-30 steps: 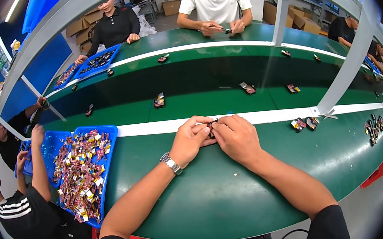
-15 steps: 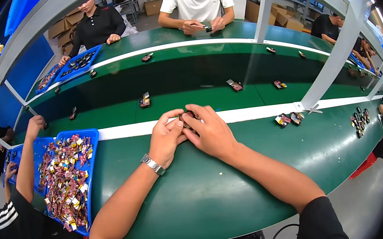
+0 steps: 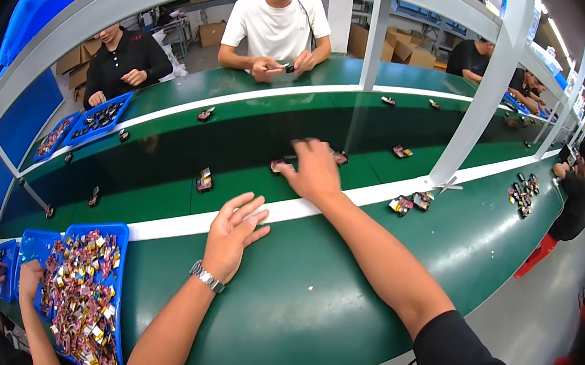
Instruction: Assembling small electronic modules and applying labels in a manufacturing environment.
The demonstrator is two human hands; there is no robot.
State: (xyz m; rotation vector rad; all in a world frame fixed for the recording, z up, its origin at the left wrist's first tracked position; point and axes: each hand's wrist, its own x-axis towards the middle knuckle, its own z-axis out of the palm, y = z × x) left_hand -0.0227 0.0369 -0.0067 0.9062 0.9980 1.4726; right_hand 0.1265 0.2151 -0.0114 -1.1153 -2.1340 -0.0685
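My right hand reaches over the dark green belt, its fingers extended and apart, with the fingertips slightly blurred. Beside its thumb lies a small reddish-and-black electronic assembly on the belt; whether the thumb still touches it is hard to see. Partly behind that hand, another such assembly shows on its right. Nearer to me, my left hand hovers with spread fingers and nothing in it, close to the white rail. A metal watch circles my left wrist.
A blue tray heaped with small circuit parts sits at left, near a co-worker's hand. Two assemblies and scissors lie at right, a cluster of assemblies beyond. A grey post rises right. Co-workers sit opposite.
My hands have parted. The right moved forward over the belt and let go of the small assembly, now lying there; the left opened and drew back left. The view has shifted slightly.
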